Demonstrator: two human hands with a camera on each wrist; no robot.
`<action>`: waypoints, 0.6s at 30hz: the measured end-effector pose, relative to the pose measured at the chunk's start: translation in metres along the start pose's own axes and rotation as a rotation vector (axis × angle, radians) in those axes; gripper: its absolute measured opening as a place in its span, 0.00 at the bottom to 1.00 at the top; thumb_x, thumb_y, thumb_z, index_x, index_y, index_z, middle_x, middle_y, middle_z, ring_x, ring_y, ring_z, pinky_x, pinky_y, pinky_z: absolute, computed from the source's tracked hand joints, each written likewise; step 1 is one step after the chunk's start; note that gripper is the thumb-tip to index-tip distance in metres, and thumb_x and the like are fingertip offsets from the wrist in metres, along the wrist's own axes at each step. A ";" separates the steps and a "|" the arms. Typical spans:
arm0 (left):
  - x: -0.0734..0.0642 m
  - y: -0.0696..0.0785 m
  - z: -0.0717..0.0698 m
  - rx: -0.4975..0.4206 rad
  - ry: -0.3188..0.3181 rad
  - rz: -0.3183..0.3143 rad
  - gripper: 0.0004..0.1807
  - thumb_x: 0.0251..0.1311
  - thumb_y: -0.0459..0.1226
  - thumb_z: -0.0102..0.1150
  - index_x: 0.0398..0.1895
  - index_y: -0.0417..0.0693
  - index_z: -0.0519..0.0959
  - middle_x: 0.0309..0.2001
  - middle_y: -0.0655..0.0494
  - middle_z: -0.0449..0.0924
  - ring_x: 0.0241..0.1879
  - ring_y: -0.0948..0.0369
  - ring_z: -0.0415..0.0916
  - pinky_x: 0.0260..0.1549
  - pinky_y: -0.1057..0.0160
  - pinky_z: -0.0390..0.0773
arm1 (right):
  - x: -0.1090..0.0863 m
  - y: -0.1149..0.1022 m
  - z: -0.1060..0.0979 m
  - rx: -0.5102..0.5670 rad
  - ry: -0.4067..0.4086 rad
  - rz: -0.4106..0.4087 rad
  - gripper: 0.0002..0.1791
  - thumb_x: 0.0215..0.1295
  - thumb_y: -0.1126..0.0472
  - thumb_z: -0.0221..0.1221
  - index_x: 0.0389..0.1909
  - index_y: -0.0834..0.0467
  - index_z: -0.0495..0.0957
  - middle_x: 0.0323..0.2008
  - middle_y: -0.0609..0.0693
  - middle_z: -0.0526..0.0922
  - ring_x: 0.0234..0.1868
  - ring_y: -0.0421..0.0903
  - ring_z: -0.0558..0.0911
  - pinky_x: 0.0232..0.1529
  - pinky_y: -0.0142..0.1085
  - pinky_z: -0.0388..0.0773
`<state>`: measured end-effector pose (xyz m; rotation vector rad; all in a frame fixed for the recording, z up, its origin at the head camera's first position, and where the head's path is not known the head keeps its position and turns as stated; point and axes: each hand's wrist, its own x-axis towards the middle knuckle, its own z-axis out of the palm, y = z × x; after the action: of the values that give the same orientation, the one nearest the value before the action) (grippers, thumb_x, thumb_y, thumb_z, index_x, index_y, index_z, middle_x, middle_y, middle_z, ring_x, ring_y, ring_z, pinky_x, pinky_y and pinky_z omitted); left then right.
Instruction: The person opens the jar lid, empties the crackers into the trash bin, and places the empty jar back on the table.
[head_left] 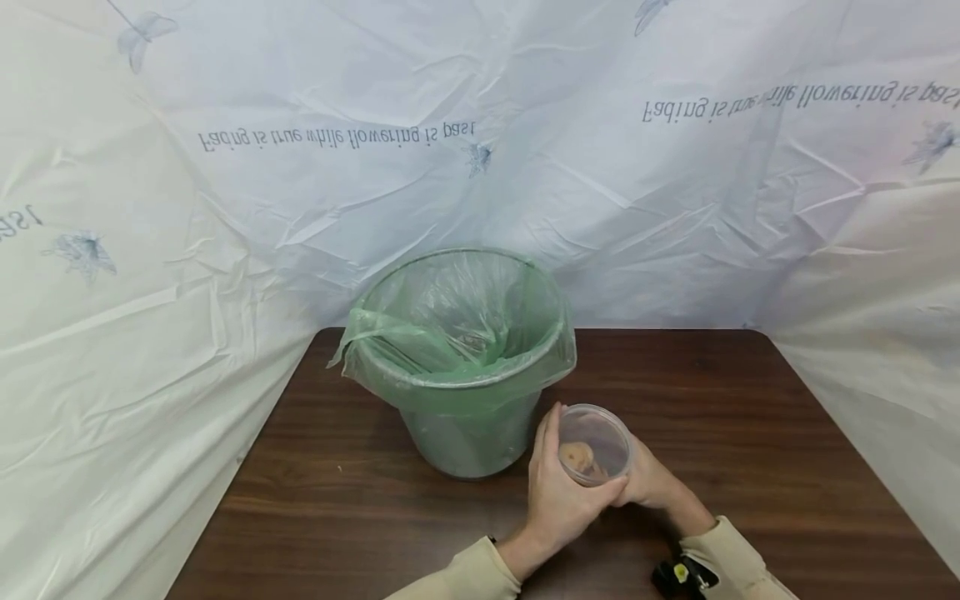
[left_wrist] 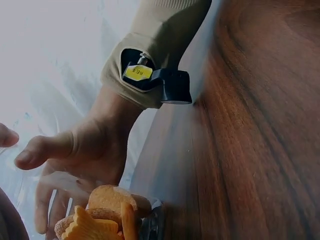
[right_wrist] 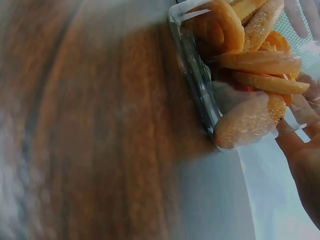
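A clear round plastic tub (head_left: 596, 433), open at the top, stands between both hands just right of the bin. Several biscuits (head_left: 576, 457) lie at its bottom; in the right wrist view the biscuits (right_wrist: 260, 65) show through the wall as rounds, sugared ovals and a scalloped yellow one. My left hand (head_left: 558, 492) grips the tub from the left, fingers along the far side and thumb across the near rim. On the right side my right hand (head_left: 645, 475) holds the tub, partly hidden behind it; the left wrist view shows this right hand (left_wrist: 87, 150) with thumb and fingers spread around the wall.
A grey bin (head_left: 472, 437) lined with a green plastic bag (head_left: 450, 396) stands on the dark wooden table (head_left: 322, 492), left of the tub. White printed sheeting (head_left: 525, 175) hangs behind and on both sides. Black wrist cameras sit at the cuffs.
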<state>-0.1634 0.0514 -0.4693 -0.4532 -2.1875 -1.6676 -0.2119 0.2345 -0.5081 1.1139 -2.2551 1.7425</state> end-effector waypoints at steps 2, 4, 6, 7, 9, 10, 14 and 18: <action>0.000 0.000 0.000 -0.002 -0.009 -0.006 0.61 0.37 0.52 0.79 0.76 0.57 0.53 0.70 0.58 0.60 0.65 0.54 0.67 0.59 0.51 0.72 | 0.000 0.000 0.000 -0.013 0.003 0.010 0.61 0.29 0.64 0.76 0.71 0.65 0.56 0.61 0.61 0.72 0.60 0.42 0.74 0.60 0.29 0.69; 0.000 0.000 -0.001 -0.001 -0.028 -0.009 0.61 0.38 0.52 0.79 0.76 0.57 0.52 0.70 0.58 0.60 0.65 0.53 0.66 0.59 0.51 0.72 | -0.001 0.000 0.000 -0.029 0.008 0.014 0.61 0.28 0.65 0.76 0.71 0.66 0.56 0.61 0.60 0.72 0.59 0.41 0.74 0.59 0.28 0.69; 0.000 0.000 -0.002 -0.007 -0.048 -0.006 0.61 0.39 0.52 0.78 0.76 0.56 0.51 0.70 0.57 0.59 0.65 0.53 0.66 0.59 0.49 0.71 | -0.002 0.000 0.000 -0.031 0.007 0.015 0.61 0.29 0.65 0.76 0.70 0.66 0.57 0.61 0.59 0.73 0.59 0.40 0.74 0.60 0.28 0.68; 0.001 0.000 -0.003 -0.007 -0.054 -0.003 0.61 0.39 0.52 0.78 0.76 0.55 0.51 0.70 0.56 0.59 0.66 0.52 0.66 0.60 0.49 0.71 | -0.002 0.000 0.000 -0.025 0.005 0.021 0.61 0.29 0.65 0.77 0.70 0.66 0.56 0.61 0.59 0.72 0.60 0.40 0.74 0.60 0.28 0.68; 0.001 0.000 -0.003 -0.010 -0.057 0.008 0.61 0.39 0.52 0.78 0.76 0.54 0.50 0.70 0.55 0.59 0.65 0.52 0.65 0.60 0.48 0.71 | -0.001 0.000 0.000 -0.010 -0.004 0.020 0.60 0.30 0.65 0.76 0.70 0.66 0.56 0.61 0.60 0.72 0.60 0.41 0.74 0.60 0.29 0.69; 0.001 0.000 -0.004 -0.007 -0.056 0.013 0.61 0.39 0.51 0.78 0.76 0.54 0.50 0.70 0.55 0.59 0.65 0.52 0.66 0.59 0.47 0.71 | -0.001 0.000 0.000 -0.002 -0.009 0.021 0.60 0.31 0.65 0.76 0.71 0.66 0.56 0.61 0.61 0.72 0.60 0.42 0.74 0.60 0.29 0.69; 0.003 0.001 -0.006 0.004 -0.066 0.018 0.61 0.39 0.51 0.78 0.75 0.53 0.51 0.69 0.55 0.59 0.65 0.52 0.66 0.59 0.47 0.72 | 0.000 0.000 -0.001 0.001 -0.013 0.014 0.58 0.35 0.63 0.77 0.70 0.66 0.56 0.61 0.60 0.72 0.59 0.42 0.74 0.58 0.30 0.70; 0.003 0.003 -0.009 -0.007 -0.112 -0.022 0.62 0.38 0.52 0.79 0.76 0.57 0.49 0.70 0.57 0.58 0.66 0.53 0.64 0.60 0.48 0.70 | -0.001 0.001 -0.001 -0.005 -0.004 0.004 0.58 0.37 0.60 0.78 0.70 0.67 0.56 0.60 0.59 0.73 0.58 0.40 0.75 0.58 0.29 0.70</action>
<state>-0.1643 0.0440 -0.4633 -0.5388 -2.2746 -1.7000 -0.2120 0.2358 -0.5094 1.1133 -2.2642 1.7370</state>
